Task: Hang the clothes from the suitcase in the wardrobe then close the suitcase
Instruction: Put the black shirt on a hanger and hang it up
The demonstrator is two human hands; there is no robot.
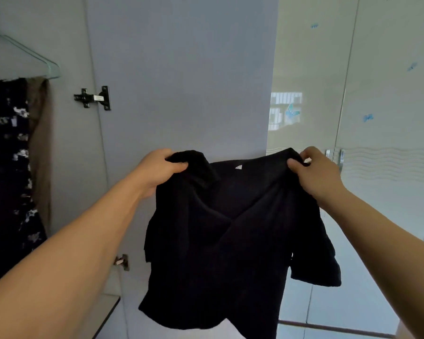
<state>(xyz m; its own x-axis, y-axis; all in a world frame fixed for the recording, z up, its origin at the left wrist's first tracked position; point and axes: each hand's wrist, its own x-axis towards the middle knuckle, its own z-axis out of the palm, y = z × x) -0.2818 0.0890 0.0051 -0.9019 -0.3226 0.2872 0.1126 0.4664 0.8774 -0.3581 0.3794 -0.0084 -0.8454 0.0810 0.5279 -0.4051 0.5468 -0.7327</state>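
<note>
Smooth grey wardrobe door behind; left hand, right hand pinch limp black shirt shoulders.

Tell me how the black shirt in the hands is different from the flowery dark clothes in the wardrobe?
The black shirt is plain; the patterned garment has pale blotches. The shirt is held up by the left hand and right hand, in front of the open door; the patterned garment hangs inside the wardrobe. Both are dark.
</note>
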